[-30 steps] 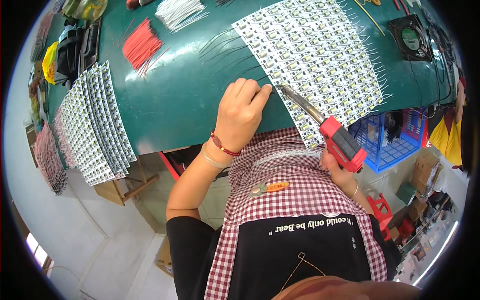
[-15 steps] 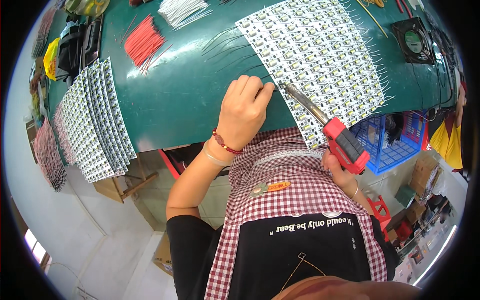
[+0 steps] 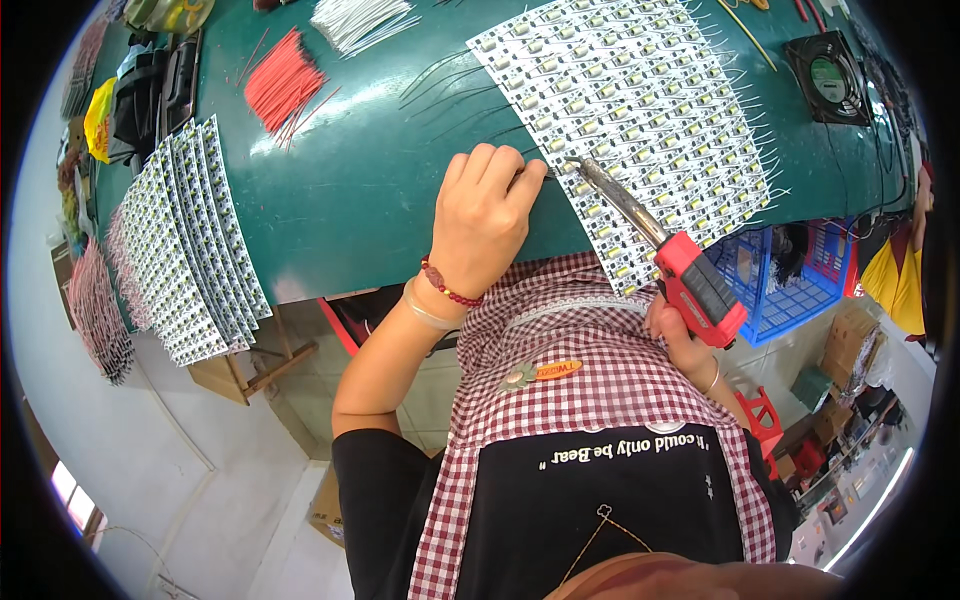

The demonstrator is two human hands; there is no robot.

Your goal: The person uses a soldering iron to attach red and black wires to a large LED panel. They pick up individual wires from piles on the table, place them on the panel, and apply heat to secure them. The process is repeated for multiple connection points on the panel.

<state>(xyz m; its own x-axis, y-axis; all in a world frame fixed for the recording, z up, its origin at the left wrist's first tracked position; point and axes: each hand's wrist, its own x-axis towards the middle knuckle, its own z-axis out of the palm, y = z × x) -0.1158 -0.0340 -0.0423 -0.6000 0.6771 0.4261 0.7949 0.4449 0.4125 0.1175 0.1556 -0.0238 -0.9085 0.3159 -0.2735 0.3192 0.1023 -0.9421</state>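
Note:
A white panel of circuit boards (image 3: 640, 120) lies on the green table, with rows of small components and black wires (image 3: 450, 95) sticking out along its left edge. My left hand (image 3: 488, 205) is closed in a pinch beside that edge, a thin dark wire end (image 3: 550, 178) just showing at its fingertips. My right hand (image 3: 682, 338) grips a red and black soldering iron (image 3: 700, 290), partly hidden behind its handle. The iron's metal tip reaches over the panel's left edge, a little right of my left fingertips.
Stacked circuit panels (image 3: 190, 250) lie at the table's left end. Bundles of red wires (image 3: 283, 82) and white wires (image 3: 362, 22) rest farther back. A black fan (image 3: 828, 80) stands at the right, above a blue plastic crate (image 3: 800, 285) beside the table.
The soldering iron's tip has shifted slightly right and up, away from my left fingertips. My left hand has moved a little up and left, still pinched.

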